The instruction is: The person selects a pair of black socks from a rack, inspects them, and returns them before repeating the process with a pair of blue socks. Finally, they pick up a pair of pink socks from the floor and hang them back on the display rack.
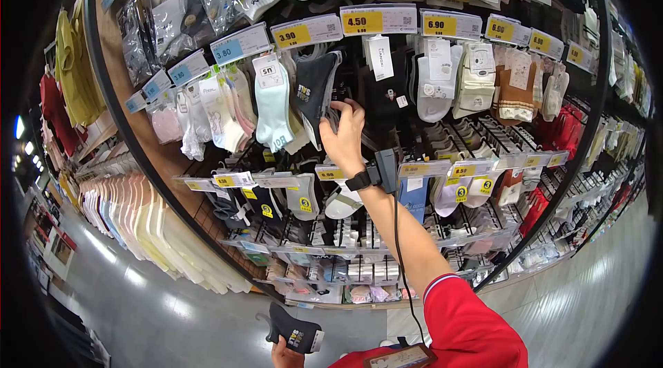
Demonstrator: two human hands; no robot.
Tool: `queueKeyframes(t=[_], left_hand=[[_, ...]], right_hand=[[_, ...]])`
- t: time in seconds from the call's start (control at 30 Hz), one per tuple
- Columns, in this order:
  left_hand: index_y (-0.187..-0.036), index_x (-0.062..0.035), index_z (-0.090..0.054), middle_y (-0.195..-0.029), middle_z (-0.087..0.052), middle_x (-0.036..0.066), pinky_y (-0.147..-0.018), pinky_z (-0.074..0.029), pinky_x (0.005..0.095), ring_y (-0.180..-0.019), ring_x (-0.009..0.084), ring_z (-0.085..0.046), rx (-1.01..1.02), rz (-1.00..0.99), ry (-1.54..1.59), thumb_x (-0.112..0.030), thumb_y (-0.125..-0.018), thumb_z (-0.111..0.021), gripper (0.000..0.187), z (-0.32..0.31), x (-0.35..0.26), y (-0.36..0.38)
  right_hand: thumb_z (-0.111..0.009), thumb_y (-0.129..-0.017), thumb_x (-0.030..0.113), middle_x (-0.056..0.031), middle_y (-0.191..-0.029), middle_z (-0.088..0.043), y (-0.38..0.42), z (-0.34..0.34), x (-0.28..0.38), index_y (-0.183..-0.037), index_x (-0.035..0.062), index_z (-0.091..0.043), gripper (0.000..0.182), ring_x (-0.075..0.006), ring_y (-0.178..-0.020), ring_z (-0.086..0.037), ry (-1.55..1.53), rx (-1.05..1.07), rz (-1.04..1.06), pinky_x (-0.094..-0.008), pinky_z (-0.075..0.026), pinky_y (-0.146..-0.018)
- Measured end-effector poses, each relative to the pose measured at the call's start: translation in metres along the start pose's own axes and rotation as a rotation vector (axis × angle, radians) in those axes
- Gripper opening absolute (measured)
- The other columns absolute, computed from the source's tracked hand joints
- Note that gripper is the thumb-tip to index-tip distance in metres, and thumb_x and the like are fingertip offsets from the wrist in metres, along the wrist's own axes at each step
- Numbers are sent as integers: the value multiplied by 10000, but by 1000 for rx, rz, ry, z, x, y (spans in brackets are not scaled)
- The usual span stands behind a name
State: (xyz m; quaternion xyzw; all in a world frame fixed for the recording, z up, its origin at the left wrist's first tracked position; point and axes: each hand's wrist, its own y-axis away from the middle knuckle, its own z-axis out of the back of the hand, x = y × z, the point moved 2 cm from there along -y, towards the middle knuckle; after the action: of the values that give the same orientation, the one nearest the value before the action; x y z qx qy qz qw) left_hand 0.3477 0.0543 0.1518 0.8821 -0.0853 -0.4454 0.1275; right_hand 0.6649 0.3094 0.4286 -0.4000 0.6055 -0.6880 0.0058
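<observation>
My right hand (343, 134) reaches up to the sock rack, with a wristband and a cabled device on its wrist. Its thumb and fingers close around the edge of dark grey socks (314, 88) with light lettering, which hang below the price tags. Low in the view, my left hand (284, 355) grips another pair of dark grey socks (293, 328) with similar lettering and a hanger hook. Light blue socks (271, 109) hang left of my right hand. Black socks (388, 95) with a white label hang to its right.
Several rows of hooked socks fill the rack, behind price strips (378, 20). A dark post (148, 140) edges the rack on the left, beside hanging pale clothes (148, 233). Another post (577, 161) stands right. Grey floor (159, 313) lies below.
</observation>
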Motion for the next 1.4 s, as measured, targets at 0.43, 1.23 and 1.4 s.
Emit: queueKeyframes(t=[0.43,1.23,1.4], left_hand=[[-1207,47,-441,-1194,-504,147,-1001,-306,401,-1100,285,-448,129,120,210,-257,-945,-389,405,6,8,-9],[-1231,45,-419,-1206,-495,146,-990,-322,409,-1103,287,-454,74,115,173,-257,-944,-380,419,0,8,-2],[-1225,38,-426,-1217,-490,137,-1005,-307,390,-1121,282,-439,47,157,241,-242,-949,-363,398,15,15,-6]], right_hand=[[-571,-749,103,-225,-1197,-402,2,-10,-2,-1111,-55,-362,447,-342,-1111,-415,-221,91,-73,-377,-308,-968],[-594,-748,158,-278,-1287,-265,8,-8,0,-1204,-71,-317,580,-415,-1194,-301,-237,259,57,-423,-262,-1009],[-590,-777,199,-294,-1323,-208,27,29,4,-1286,-34,-256,651,-433,-1233,-256,-157,442,26,-428,-262,-1017]])
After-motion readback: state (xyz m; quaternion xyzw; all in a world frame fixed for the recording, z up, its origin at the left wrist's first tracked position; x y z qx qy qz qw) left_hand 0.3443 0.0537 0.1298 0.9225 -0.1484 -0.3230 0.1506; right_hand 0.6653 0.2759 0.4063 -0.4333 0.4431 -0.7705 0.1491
